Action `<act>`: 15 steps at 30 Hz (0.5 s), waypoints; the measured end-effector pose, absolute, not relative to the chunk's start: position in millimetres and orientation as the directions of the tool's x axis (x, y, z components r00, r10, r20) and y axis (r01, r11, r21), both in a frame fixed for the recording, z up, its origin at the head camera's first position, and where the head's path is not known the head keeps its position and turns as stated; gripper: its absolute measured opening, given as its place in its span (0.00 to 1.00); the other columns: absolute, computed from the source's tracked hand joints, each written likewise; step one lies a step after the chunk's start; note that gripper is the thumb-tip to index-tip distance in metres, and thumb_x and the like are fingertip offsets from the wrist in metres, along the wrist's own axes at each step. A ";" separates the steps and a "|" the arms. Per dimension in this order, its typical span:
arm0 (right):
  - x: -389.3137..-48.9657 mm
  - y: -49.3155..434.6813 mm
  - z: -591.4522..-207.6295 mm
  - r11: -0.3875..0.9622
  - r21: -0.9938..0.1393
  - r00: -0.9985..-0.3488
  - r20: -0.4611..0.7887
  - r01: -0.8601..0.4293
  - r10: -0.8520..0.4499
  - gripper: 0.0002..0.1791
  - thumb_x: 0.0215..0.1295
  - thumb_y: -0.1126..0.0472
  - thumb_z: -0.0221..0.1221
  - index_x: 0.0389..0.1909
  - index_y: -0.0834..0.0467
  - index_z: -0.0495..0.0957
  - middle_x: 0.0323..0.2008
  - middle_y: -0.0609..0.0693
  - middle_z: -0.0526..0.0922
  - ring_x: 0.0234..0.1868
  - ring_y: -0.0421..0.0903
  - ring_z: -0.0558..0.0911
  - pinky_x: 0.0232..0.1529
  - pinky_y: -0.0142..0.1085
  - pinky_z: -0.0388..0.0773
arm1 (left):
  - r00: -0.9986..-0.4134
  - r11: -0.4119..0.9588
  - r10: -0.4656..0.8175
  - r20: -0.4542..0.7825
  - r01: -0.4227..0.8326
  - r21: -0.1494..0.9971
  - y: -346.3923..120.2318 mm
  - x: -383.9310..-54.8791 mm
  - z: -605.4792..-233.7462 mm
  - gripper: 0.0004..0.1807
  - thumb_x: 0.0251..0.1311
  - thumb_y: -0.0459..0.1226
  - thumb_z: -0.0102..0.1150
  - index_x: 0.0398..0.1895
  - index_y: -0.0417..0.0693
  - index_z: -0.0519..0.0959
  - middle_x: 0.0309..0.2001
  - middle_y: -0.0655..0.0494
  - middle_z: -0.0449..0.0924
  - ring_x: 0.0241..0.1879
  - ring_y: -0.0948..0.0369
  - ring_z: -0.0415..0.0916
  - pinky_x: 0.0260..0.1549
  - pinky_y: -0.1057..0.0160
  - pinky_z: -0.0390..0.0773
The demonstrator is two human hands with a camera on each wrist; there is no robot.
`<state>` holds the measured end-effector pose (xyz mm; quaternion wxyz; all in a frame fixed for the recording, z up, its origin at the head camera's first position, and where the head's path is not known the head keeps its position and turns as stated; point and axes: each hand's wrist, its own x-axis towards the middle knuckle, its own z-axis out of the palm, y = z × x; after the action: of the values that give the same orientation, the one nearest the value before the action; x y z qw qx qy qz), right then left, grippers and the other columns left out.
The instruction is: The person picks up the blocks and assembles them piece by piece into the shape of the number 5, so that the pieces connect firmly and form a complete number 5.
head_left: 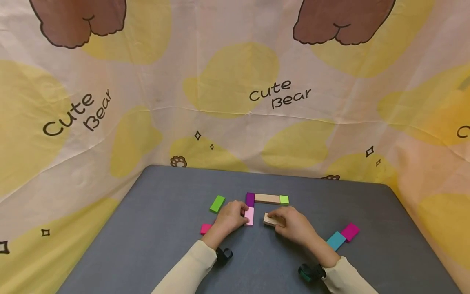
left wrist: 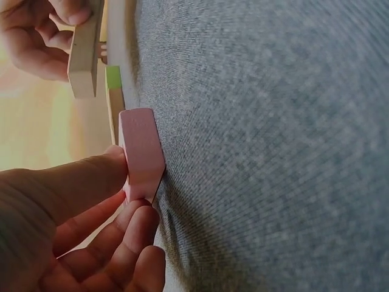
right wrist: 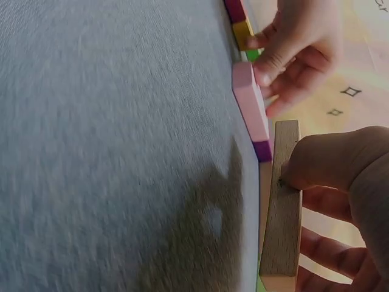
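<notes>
My left hand (head_left: 231, 216) pinches a light pink block (left wrist: 143, 146) between thumb and fingers, low at the tabletop. In the head view that block lines up with the near end of a purple block (head_left: 250, 199). A plain wooden block (head_left: 267, 199) runs right from the purple one and ends at a lime green block (head_left: 284, 200). My right hand (head_left: 293, 224) grips another plain wooden block (right wrist: 284, 207) by its sides, on the near side of that row. A shadow lies on the table beside it in the right wrist view.
Left of my left hand lie a green block (head_left: 217, 204) and a hot pink block (head_left: 205, 229). A yellow block (right wrist: 241, 34) shows past the left hand. Beyond my right wrist are a blue block (head_left: 335, 240) and a magenta block (head_left: 350, 232). Printed cloth hangs behind the grey table (head_left: 176, 253).
</notes>
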<state>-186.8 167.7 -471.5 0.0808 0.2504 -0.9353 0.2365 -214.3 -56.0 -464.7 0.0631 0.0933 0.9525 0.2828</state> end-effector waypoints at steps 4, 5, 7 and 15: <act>-185.9 159.4 -474.3 0.761 -0.385 -0.852 0.271 -0.523 -0.448 0.16 0.48 0.65 0.68 0.41 0.51 0.84 0.39 0.43 0.85 0.40 0.42 0.78 0.39 0.38 0.77 | -0.975 0.825 0.212 -0.065 0.143 0.546 -55.9 -216.1 -466.7 0.16 0.49 0.37 0.72 0.43 0.45 0.84 0.33 0.54 0.81 0.31 0.61 0.72 0.34 0.59 0.76; -185.6 157.3 -474.9 0.760 -0.380 -0.849 0.272 -0.527 -0.453 0.16 0.48 0.65 0.67 0.41 0.51 0.84 0.38 0.44 0.85 0.40 0.42 0.78 0.39 0.38 0.77 | -0.975 0.827 0.211 -0.062 0.145 0.542 -55.9 -216.3 -466.9 0.16 0.49 0.37 0.72 0.42 0.46 0.84 0.33 0.54 0.81 0.31 0.61 0.73 0.34 0.59 0.76; -185.1 153.4 -475.9 0.756 -0.383 -0.848 0.265 -0.530 -0.460 0.15 0.48 0.65 0.67 0.40 0.51 0.84 0.39 0.44 0.86 0.40 0.42 0.78 0.39 0.39 0.77 | -0.976 0.831 0.211 -0.056 0.149 0.537 -55.7 -216.1 -466.6 0.16 0.48 0.38 0.72 0.42 0.46 0.84 0.33 0.55 0.82 0.31 0.61 0.73 0.34 0.60 0.76; -182.4 144.8 -479.2 0.763 -0.411 -0.867 0.225 -0.498 -0.445 0.15 0.48 0.64 0.67 0.40 0.50 0.85 0.40 0.43 0.86 0.41 0.41 0.77 0.40 0.39 0.77 | -0.975 0.838 0.214 -0.053 0.155 0.523 -55.3 -214.5 -463.7 0.16 0.48 0.38 0.72 0.42 0.46 0.84 0.32 0.55 0.81 0.30 0.62 0.72 0.32 0.61 0.75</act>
<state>-182.4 144.8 -479.2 0.0570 0.2515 -0.9372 0.2348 -214.5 -55.3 -463.7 0.0546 0.0965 0.9571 0.2678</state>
